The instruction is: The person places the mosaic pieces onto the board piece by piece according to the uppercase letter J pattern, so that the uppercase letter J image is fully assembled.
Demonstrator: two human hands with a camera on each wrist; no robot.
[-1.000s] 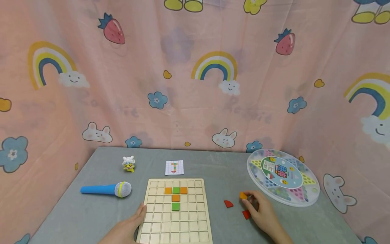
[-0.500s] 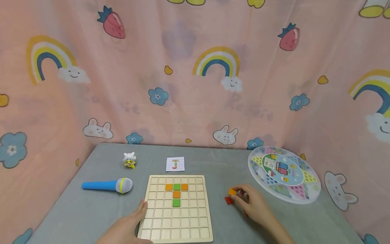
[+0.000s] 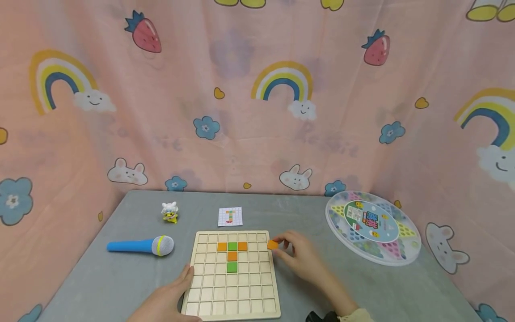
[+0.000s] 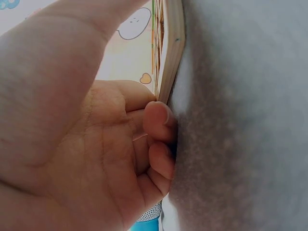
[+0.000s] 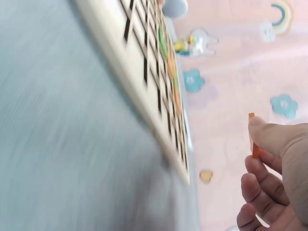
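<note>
The left hand (image 3: 166,298) grips the near-left corner of a pale wooden grid board (image 3: 213,282) on a grey bench (image 3: 116,286). Five square tiles (image 3: 232,267) form a T there: a green-and-orange stem, then an orange-green-orange crossbar. From a cream sleeve (image 3: 357,315), the right hand (image 3: 299,258) reaches in, its fingers pinching an orange tile (image 3: 272,244) in the air at the board's right edge, near the far corner. Left of the board lies a blue microphone (image 3: 132,246), silver head toward it. Farther right sits a round star-patterned game board (image 3: 402,252). Beyond the grid are a printed pattern card (image 3: 223,220) and, leftward, a white-and-yellow figurine (image 3: 170,212). A pink cartoon-print curtain (image 3: 241,154) hangs behind.
</note>
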